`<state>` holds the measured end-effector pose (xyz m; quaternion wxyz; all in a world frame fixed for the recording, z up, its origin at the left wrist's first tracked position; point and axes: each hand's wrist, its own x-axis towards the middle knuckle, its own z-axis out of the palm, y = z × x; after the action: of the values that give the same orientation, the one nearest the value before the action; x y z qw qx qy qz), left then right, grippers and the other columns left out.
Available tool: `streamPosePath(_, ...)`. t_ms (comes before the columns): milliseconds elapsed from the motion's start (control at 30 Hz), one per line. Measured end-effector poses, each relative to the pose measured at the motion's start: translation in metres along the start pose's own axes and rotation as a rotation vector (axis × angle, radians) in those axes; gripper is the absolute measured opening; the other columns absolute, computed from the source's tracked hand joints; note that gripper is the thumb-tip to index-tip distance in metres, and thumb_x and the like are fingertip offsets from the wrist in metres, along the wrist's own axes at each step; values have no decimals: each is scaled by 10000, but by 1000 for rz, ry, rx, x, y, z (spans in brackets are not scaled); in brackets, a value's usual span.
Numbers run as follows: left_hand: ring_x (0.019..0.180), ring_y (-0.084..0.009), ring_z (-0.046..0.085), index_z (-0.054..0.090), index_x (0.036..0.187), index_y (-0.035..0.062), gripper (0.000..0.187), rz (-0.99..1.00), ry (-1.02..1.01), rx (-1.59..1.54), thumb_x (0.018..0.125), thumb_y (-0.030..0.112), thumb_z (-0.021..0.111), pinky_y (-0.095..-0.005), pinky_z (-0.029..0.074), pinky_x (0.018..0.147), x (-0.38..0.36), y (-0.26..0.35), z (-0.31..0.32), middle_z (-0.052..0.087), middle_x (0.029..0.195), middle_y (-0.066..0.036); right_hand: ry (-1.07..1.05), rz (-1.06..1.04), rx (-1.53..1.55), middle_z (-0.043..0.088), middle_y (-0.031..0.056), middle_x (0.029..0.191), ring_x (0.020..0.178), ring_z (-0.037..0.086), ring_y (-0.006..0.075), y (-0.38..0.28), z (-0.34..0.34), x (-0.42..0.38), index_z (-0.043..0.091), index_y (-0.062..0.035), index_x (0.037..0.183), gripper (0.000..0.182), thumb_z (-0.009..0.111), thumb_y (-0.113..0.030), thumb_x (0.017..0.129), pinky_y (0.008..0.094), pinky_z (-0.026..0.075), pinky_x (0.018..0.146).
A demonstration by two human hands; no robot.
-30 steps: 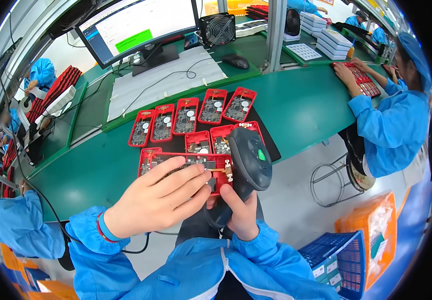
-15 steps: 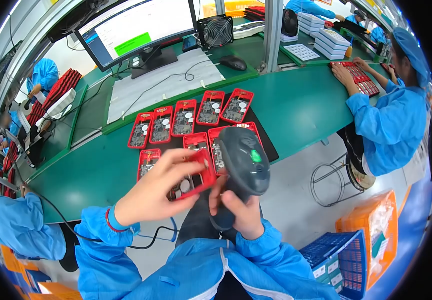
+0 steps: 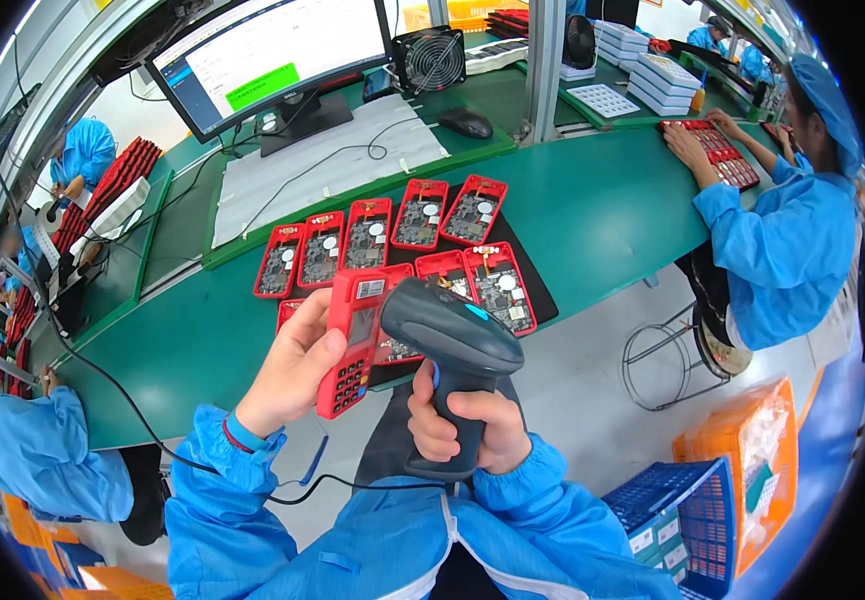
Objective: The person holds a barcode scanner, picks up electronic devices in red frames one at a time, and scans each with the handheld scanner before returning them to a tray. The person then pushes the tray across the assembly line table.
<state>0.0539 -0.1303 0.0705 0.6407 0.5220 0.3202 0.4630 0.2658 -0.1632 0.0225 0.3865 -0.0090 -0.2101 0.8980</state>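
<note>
My left hand is closed around a red keypad terminal, its keys, small screen and white barcode label facing me. In my right hand is a dark grey barcode scanner, gripped by its handle with a finger at the trigger. The scanner's head is right beside the terminal's upper end, and a blue-green light glows on its top. Beyond both hands, several red open housings with circuit boards inside lie in two rows on a black mat. My hands and the scanner partly cover the nearer row.
A monitor with a green box on screen stands behind the green bench. Near it are a mouse and a fan. A co-worker handles red parts at right. Crates stand below. The scanner cable trails left.
The terminal has turned from its open board side to its keypad side and is more upright. The scanner has tilted over, its head moving left toward the terminal. Its light went from green to blue-green.
</note>
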Motion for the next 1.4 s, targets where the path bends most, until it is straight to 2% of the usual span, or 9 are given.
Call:
streamPosePath(100, 1066, -221, 554, 353, 1262, 62, 481, -53, 318, 5, 930, 317, 591, -444, 510, 903, 10, 4, 9, 483, 1178, -92, 61, -185, -185, 513, 83, 738, 621, 502, 151, 6, 6, -1, 480, -8, 1127, 402, 663, -178, 813, 273, 398, 557)
streamPosePath(233, 1029, -225, 530, 251, 1159, 109, 490, -76, 547, -114, 919, 340, 610, -513, 518, 843, 28, 4, 4, 423, 1123, -107, 73, -420, -1260, 615, 144, 929, 849, 635, 220, 3, 20, -11, 404, 20, 1233, 544, 702, -82, 789, 321, 484, 779)
streamPosePath(333, 1031, -230, 532, 235, 1166, 98, 515, -45, 549, -141, 917, 344, 612, -488, 541, 803, 32, 5, 14, 421, 1131, -119, 176, -271, -1556, 627, 216, 764, 680, 663, 360, 16, 19, -13, 397, 55, 1241, 628, 718, -162, 747, 393, 517, 571)
streamPosePath(533, 1065, -234, 528, 217, 1157, 82, 535, -57, 539, -169, 913, 343, 616, -432, 575, 710, 31, -1, 22, 401, 1163, -157, 289, -291, -1755, 621, 240, 744, 659, 641, 392, 24, 22, -3, 434, 72, 1192, 604, 719, -179, 722, 439, 512, 563)
streamPosePath(967, 1005, -191, 543, 257, 1165, 89, 472, -92, 583, -159, 929, 307, 603, -412, 534, 772, 33, -8, 12, 451, 1134, -132, 288, -199, -1679, 632, 238, 764, 662, 644, 393, 26, 18, -2, 439, 61, 1185, 580, 716, -170, 731, 420, 518, 580)
streamPosePath(1067, 907, -177, 580, 426, 1125, 73, 383, -143, 335, 654, 903, 307, 632, -342, 505, 694, 37, -7, -19, 523, 1109, -85, 188, -183, -1423, 647, 211, 808, 708, 666, 366, 16, 22, -17, 445, 43, 1181, 545, 713, -152, 748, 386, 524, 622)
streamPosePath(1133, 758, -288, 614, 518, 1010, 30, 371, 179, 333, 1402, 814, 282, 706, -386, 499, 659, 32, -16, -17, 572, 977, -163, 184, -231, -1303, 657, 192, 847, 752, 685, 331, 8, 23, -26, 455, 32, 1172, 518, 713, -138, 756, 359, 526, 665)
streamPosePath(1300, 961, -366, 576, 542, 1022, -2, 387, 97, 377, 1770, 798, 271, 700, -437, 498, 781, 34, -31, -12, 555, 1059, -220, 411, -407, -1176, 630, 93, 946, 850, 613, 165, -7, 19, -47, 471, 17, 1206, 528, 711, -16, 738, 300, 486, 791)
streamPosePath(1400, 1100, -398, 497, 535, 1094, -31, 470, 472, 358, 1817, 800, 299, 698, -478, 435, 923, 43, -43, -24, 505, 1179, -254, 453, -411, -885, 591, 84, 858, 733, 578, 119, -9, 9, -57, 475, 15, 1159, 430, 657, 29, 770, 271, 477, 659)
